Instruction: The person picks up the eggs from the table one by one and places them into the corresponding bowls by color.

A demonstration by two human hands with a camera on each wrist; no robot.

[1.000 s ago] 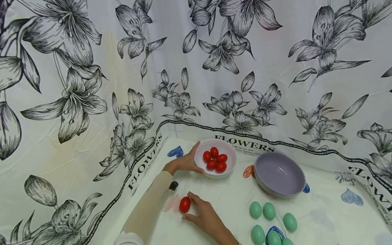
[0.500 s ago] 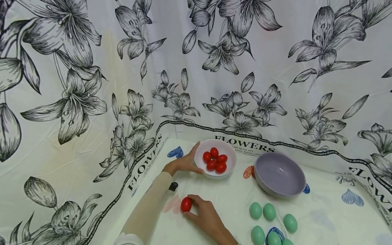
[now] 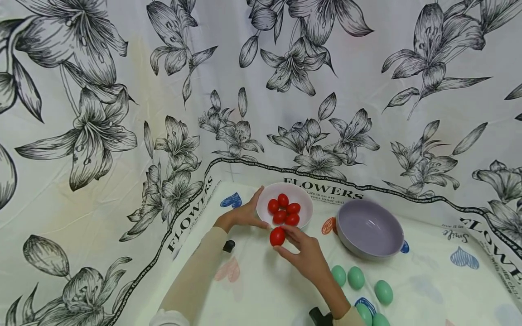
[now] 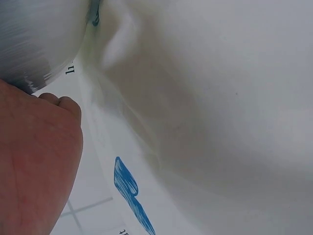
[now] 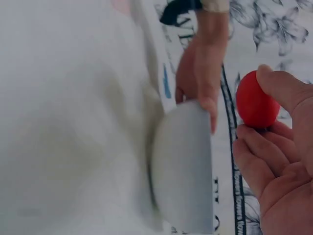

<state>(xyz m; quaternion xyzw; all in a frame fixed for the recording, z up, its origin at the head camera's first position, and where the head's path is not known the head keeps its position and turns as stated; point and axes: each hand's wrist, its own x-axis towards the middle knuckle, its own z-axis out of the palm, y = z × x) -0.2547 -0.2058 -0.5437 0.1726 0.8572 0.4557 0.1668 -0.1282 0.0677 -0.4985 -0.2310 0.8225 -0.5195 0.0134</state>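
Thumb and fingertips of my right hand (image 3: 305, 255) pinch a red egg (image 3: 277, 237), held up just in front of the near rim of a pale pink bowl (image 3: 305, 198). Several red eggs (image 3: 279, 217) lie together inside that bowl. My left hand (image 3: 244, 215) grips the bowl's left side, thumb toward the near side. In the right wrist view, the egg (image 5: 255, 100) sits between thumb and fingers, beside the bowl's pale outer wall (image 5: 181, 166). The left wrist view shows only the back part of the left hand (image 4: 39, 152) against the bowl (image 4: 39, 39).
A purple bowl (image 3: 369, 231) stands to the right of the pink one. Several green eggs (image 3: 356, 278) lie on the cloth in front of it, partly behind the right forearm. A flower-printed curtain (image 3: 322, 81) rises behind the white tablecloth (image 3: 253, 285).
The right hand has closed on the red egg, lifted it from the cloth and carried it forward and right to the pink bowl. The left hand stays on the bowl.
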